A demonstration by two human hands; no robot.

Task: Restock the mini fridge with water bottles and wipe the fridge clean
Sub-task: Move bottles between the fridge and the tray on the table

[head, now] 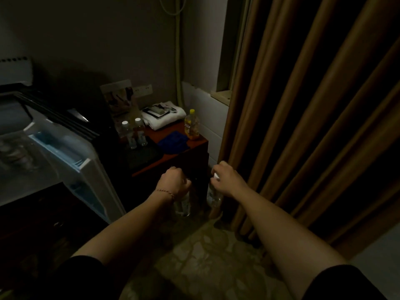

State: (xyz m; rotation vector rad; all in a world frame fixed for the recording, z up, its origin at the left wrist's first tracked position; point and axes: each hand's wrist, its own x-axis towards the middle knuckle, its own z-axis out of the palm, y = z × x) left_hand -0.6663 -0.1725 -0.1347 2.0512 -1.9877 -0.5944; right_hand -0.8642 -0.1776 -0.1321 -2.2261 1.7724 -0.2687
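Each hand held one water bottle by its top: the left hand gripped the left bottle, the right hand the right bottle. The open fridge waited at nine o'clock. Best to carry both upright and grip tight.

Clear, glossy plastic is seen in the two water bottles at the left edge of the side table, whose top is of smooth, reddish polished wood. Soft white cloth is shown by the folded towel at its back edge. The open fridge door is lined with smooth, shiny white plastic. The curtain is made of heavy matt fabric.
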